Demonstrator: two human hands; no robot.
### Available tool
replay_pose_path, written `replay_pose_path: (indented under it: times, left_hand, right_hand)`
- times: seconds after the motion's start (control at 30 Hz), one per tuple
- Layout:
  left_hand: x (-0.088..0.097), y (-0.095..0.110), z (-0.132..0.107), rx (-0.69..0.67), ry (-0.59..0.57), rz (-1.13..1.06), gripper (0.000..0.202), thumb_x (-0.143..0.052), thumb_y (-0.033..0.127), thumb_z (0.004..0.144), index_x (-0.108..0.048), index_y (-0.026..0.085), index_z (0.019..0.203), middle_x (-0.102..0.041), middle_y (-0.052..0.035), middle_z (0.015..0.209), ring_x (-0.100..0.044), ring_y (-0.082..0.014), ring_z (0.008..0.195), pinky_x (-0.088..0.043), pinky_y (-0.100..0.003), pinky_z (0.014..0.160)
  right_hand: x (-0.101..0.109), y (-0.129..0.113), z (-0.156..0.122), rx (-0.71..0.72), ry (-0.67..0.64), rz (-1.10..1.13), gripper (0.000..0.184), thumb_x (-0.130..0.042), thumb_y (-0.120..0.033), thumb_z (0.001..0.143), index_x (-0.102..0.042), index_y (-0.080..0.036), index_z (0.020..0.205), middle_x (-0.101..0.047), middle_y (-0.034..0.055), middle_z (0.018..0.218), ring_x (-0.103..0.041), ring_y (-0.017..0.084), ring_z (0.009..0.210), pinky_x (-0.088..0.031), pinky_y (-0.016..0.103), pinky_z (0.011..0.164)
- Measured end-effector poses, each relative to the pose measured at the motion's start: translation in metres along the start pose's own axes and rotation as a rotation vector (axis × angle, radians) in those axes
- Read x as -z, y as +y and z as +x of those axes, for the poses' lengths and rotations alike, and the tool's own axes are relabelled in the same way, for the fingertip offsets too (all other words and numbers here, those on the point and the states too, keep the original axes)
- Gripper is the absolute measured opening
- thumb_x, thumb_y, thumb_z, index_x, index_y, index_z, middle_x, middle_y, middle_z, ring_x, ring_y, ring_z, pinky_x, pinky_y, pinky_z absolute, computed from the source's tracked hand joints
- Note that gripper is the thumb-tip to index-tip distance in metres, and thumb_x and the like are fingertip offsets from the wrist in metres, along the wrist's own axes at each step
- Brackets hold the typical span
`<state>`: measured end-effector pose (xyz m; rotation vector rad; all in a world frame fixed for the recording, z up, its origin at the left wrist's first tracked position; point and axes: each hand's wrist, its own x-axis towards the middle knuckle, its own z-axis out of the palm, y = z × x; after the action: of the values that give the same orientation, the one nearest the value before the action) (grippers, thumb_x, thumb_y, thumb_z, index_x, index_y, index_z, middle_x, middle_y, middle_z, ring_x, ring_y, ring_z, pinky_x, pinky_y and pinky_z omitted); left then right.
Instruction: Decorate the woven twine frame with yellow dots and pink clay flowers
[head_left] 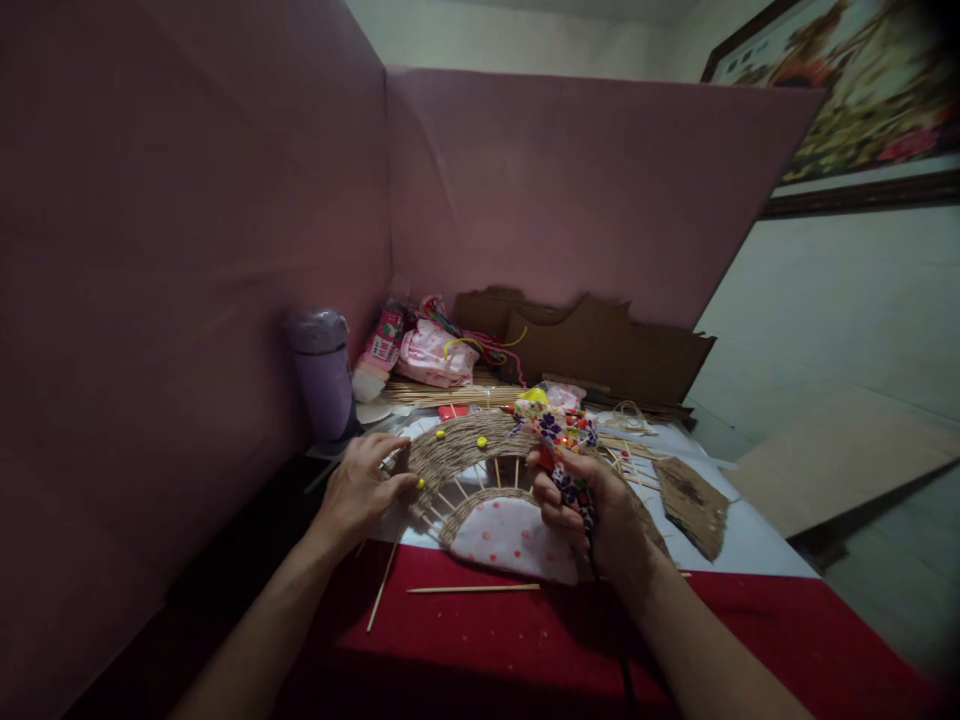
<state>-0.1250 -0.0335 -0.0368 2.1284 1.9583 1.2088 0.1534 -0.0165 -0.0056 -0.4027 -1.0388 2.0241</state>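
Right hand (604, 498) grips a flowery thing (553, 427); left hand (363, 487) pinches the woven arch (459, 448) near the table's (757, 556) left edge.

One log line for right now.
left hand: at woven arch, left side | right hand: gripping floral-patterned item | yellow pieces: on arch

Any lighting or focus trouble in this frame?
Head view: dim overall, very dark at lower left; the upper-right corner darkens over the framed picture, which looks soft; shadow falls across the red cloth; the woven piece reads clearer.
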Motion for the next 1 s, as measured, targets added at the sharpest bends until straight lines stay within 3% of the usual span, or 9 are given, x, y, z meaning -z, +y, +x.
replay_pose_path:
  times: [0.33,0.5,0.73,0.87,1.0]
  left_hand:
    - [0.003,0.007,-0.001,0.025,-0.040,0.027,0.039,-0.070,0.030,0.067,-0.062,0.026,0.106,-0.062,-0.0028,0.104,-0.053,-0.0229,0.099,-0.045,-0.038,0.082]
    - [0.002,0.004,-0.001,0.006,-0.012,-0.039,0.033,-0.067,0.031,0.071,-0.064,0.026,0.103,-0.064,-0.0030,0.104,-0.055,-0.0218,0.098,-0.045,-0.038,0.084]
    - [0.002,0.001,-0.002,-0.026,0.026,-0.054,0.040,-0.071,0.030,0.066,-0.063,0.027,0.106,-0.058,-0.0051,0.111,-0.053,-0.0238,0.103,-0.045,-0.041,0.086]
    - [0.010,0.011,-0.004,-0.175,0.086,-0.125,0.022,-0.066,0.022,0.072,-0.068,0.027,0.094,-0.051,-0.0055,0.116,-0.048,-0.0219,0.108,-0.043,-0.038,0.089]
    - [0.017,0.024,-0.007,-0.369,-0.044,-0.029,0.019,-0.063,0.014,0.073,-0.072,0.030,0.076,-0.051,-0.0029,0.116,-0.041,-0.0231,0.111,-0.044,-0.037,0.087]
  right_hand:
    - [0.003,0.000,0.000,-0.008,-0.008,0.007,0.027,-0.047,-0.035,0.083,-0.061,-0.014,0.092,-0.046,-0.0032,0.061,-0.023,0.002,0.035,-0.023,0.011,0.027]
    - [0.002,0.000,0.000,-0.002,0.004,-0.004,0.027,-0.048,-0.036,0.082,-0.061,-0.014,0.092,-0.046,-0.0034,0.061,-0.023,0.002,0.035,-0.023,0.011,0.027]
    - [0.002,0.000,0.000,-0.012,0.014,-0.011,0.027,-0.050,-0.037,0.080,-0.061,-0.015,0.091,-0.045,-0.0037,0.060,-0.023,0.002,0.035,-0.023,0.011,0.026]
    - [0.003,0.000,0.000,-0.006,0.000,-0.015,0.027,-0.049,-0.036,0.081,-0.062,-0.015,0.092,-0.045,-0.0036,0.060,-0.022,0.002,0.036,-0.024,0.011,0.026]
    - [0.002,-0.001,-0.001,-0.005,0.011,-0.015,0.026,-0.050,-0.037,0.081,-0.061,-0.016,0.091,-0.046,-0.0036,0.061,-0.023,0.002,0.036,-0.024,0.010,0.026]
